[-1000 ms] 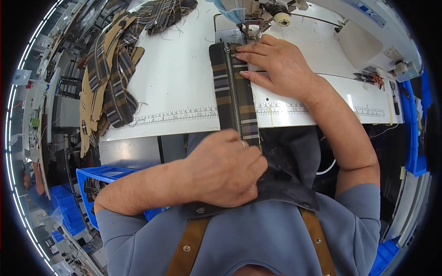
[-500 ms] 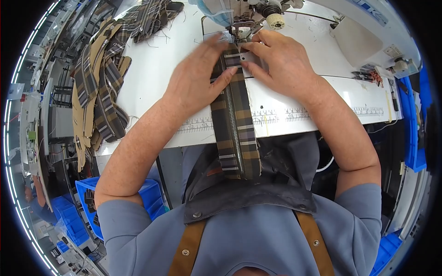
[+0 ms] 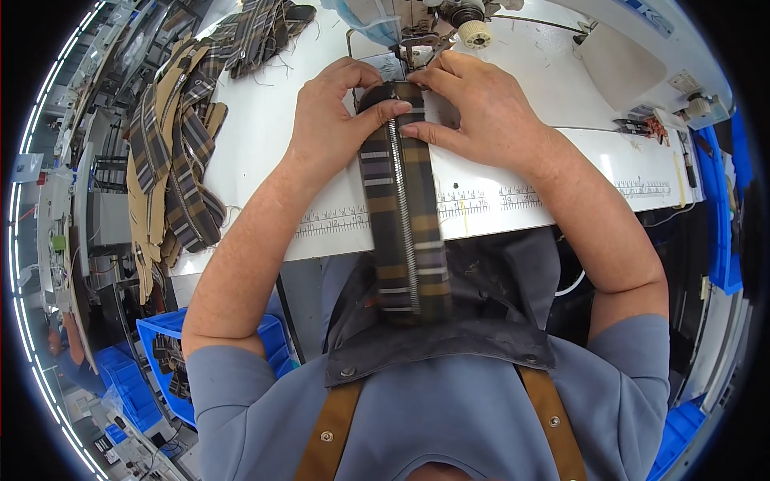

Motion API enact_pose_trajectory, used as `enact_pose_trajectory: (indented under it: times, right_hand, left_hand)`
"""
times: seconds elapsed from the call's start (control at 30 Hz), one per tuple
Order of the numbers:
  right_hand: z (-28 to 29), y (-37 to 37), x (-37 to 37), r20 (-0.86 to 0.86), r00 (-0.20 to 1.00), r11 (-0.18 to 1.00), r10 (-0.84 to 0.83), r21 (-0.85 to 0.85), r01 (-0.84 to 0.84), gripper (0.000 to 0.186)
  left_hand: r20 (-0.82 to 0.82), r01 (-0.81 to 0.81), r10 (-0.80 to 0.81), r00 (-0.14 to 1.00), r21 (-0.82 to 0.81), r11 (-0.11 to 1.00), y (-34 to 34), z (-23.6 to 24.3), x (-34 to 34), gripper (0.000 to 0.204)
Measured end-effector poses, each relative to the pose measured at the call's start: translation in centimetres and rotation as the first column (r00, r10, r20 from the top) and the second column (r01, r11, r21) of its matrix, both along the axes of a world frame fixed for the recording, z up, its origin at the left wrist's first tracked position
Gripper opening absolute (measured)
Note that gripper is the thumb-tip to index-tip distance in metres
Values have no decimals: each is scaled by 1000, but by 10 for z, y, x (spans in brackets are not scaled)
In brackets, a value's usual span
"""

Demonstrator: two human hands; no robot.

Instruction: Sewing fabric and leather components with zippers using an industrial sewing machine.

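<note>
A long plaid fabric strip (image 3: 405,216) with a zipper down its middle runs from the sewing machine's needle area (image 3: 417,40) across the white table (image 3: 265,144) and hangs over its front edge onto my lap. My left hand (image 3: 333,112) pinches the strip's left side near its top end. My right hand (image 3: 481,108) presses on the strip's right side, fingertips beside the zipper. Both hands sit just in front of the needle.
A heap of plaid and tan fabric pieces (image 3: 176,168) lies on the table's left side, more (image 3: 261,24) at the back. A ruler strip (image 3: 513,196) runs along the table front. Blue bins (image 3: 164,361) stand on the floor at left. Small tools (image 3: 642,128) rest at right.
My left hand rose from my lap to the strip's top end at the machine. The strip now lies with its zipper facing up, and both hands hold it closer to the needle.
</note>
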State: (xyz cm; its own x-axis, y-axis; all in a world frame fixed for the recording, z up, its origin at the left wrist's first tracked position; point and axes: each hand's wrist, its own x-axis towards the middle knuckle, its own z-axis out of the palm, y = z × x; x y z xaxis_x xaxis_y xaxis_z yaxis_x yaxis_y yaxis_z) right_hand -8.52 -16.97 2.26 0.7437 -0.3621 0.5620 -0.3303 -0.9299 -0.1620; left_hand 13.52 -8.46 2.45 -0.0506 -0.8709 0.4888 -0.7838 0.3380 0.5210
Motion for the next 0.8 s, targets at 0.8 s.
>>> enact_pose_trajectory:
  times: [0.8]
  right_hand:
    - [8, -4, 4, -33, 992, 904, -125, 408, 127, 32]
  left_hand:
    - [-143, -36, 45, 989, 65, 997, 9, 4, -12, 33]
